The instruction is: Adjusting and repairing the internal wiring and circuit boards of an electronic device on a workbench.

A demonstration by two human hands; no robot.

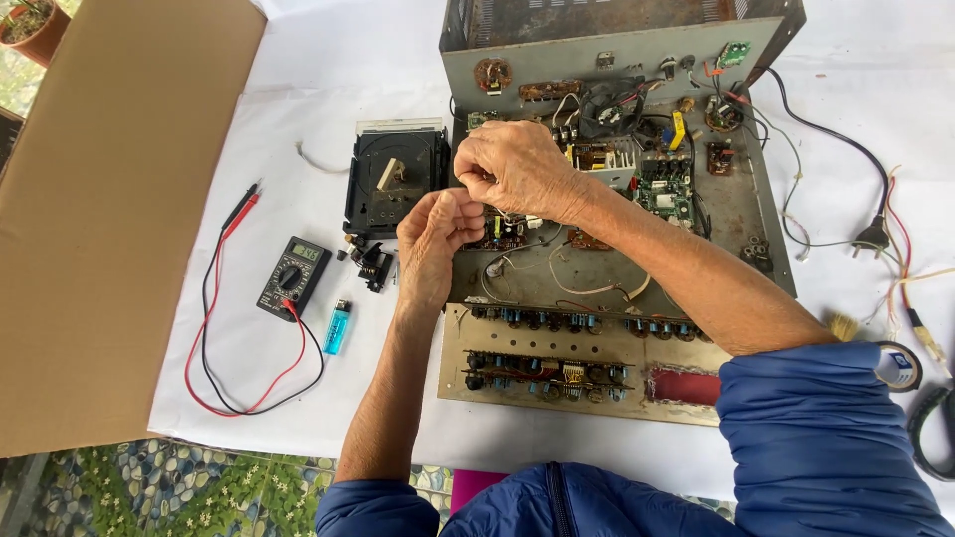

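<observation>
**Asker:** Wires (502, 215) first. Where are they, and who has them?

**Describer:** Near the centre of the view, over the left part of an opened metal chassis (741, 214). Both hands meet there. The left hand (435, 244) comes up from six o'clock, curled nearly shut; whether it pinches anything, I cannot tell, since its fingertips face away. The right hand (517, 167) reaches in from four o'clock, fingers bent down and closed around something thin and pale, probably a wire end. A small board (505, 235) lies just below the knuckles.

**Asker:** What surrounds them?

**Describer:** At three o'clock of the hands, more circuit boards (665, 187) and tangled leads. At six o'clock, a front panel (582, 363) lies flat with rows of knobs. At nine o'clock, a black disc drive (395, 179). Further toward eight o'clock, a multimeter (293, 276) with red and black probes (242, 211), and a blue lighter (337, 326). At the far three o'clock edge, a mains plug (871, 237) lies loose on the white cloth (298, 129).

**Asker:** What could go wrong?

**Describer:** My judgement only: a hard tug could snap a thin wire or lift a solder joint off the board. The right forearm crosses loose leads, so a sleeve could snag them. Bare skin near capacitors risks a shock if charge remains, though the plug appears disconnected. The lighter sits close to the probe leads.
</observation>
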